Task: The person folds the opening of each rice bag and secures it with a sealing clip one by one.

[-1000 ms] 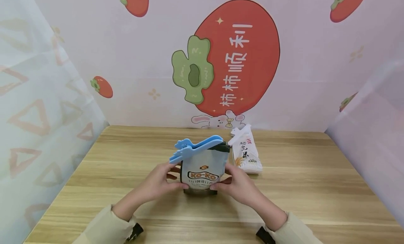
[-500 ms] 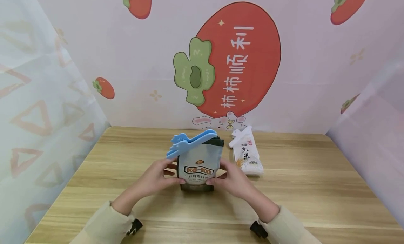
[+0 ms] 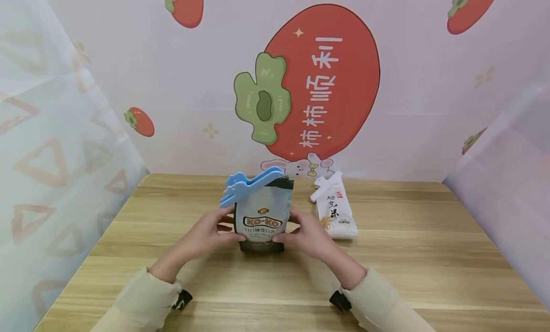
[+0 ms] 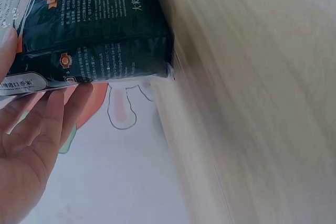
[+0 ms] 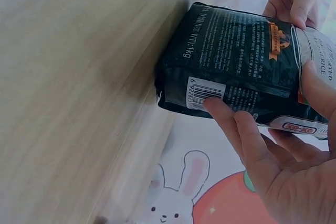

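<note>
A white and dark green bag of rice (image 3: 262, 212) with KO-KO lettering stands upright at the middle of the wooden table. Across its top lies a blue sealing clip (image 3: 249, 186), tilted up to the right. My left hand (image 3: 210, 235) grips the bag's left side, thumb at the front. On the opposite side my right hand (image 3: 308, 233) holds it the same way, its fingertips by the barcode in the right wrist view. Both wrist views show the dark lower part of the rice bag (image 4: 105, 24) close to the tabletop; whether it touches cannot be told.
Behind and to the right lies a smaller white rice bag (image 3: 337, 215), with a white clip (image 3: 325, 186) across its narrow end. The wooden table (image 3: 408, 246) reaches back to a printed cloth wall (image 3: 412, 146), with more cloth at both sides.
Both hands have moved the KO-KO bag left and slightly away from me, keeping their grip on its sides. The blue clip has travelled with it. The white bag has stayed in place.
</note>
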Tool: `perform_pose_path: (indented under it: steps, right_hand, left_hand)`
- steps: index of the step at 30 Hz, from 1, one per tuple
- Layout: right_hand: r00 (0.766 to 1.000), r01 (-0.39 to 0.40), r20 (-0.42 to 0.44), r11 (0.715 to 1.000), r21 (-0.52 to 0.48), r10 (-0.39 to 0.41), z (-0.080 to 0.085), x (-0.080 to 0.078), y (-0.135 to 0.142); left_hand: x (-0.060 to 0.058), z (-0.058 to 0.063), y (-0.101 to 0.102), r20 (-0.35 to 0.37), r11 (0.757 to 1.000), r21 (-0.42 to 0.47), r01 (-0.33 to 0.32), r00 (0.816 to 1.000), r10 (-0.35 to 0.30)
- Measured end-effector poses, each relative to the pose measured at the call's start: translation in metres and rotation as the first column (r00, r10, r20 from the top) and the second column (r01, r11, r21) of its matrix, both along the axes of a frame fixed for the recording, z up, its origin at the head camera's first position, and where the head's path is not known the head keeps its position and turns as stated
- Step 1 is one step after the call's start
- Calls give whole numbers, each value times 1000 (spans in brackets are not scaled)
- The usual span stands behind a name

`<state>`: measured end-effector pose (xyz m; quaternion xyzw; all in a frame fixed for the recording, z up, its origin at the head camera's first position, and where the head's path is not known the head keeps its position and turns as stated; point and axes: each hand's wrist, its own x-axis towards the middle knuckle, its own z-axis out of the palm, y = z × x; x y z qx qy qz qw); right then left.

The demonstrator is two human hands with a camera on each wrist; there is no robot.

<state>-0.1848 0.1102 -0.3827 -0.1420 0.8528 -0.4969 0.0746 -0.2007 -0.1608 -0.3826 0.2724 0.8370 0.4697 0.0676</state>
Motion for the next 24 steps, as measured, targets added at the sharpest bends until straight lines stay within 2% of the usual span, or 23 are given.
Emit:
perform_pose_path:
  steps: [14,24]
  right_hand:
    - [998,52,32,998,45,-53,3,-12,-10]
    - [999,12,36,1000,28,-13,5,-12,-9]
  left_hand:
    - [-10,-2,-6,37,999,32,-33,999,32]
    - [-9,-1,-5,33,999,30,-24,999,23]
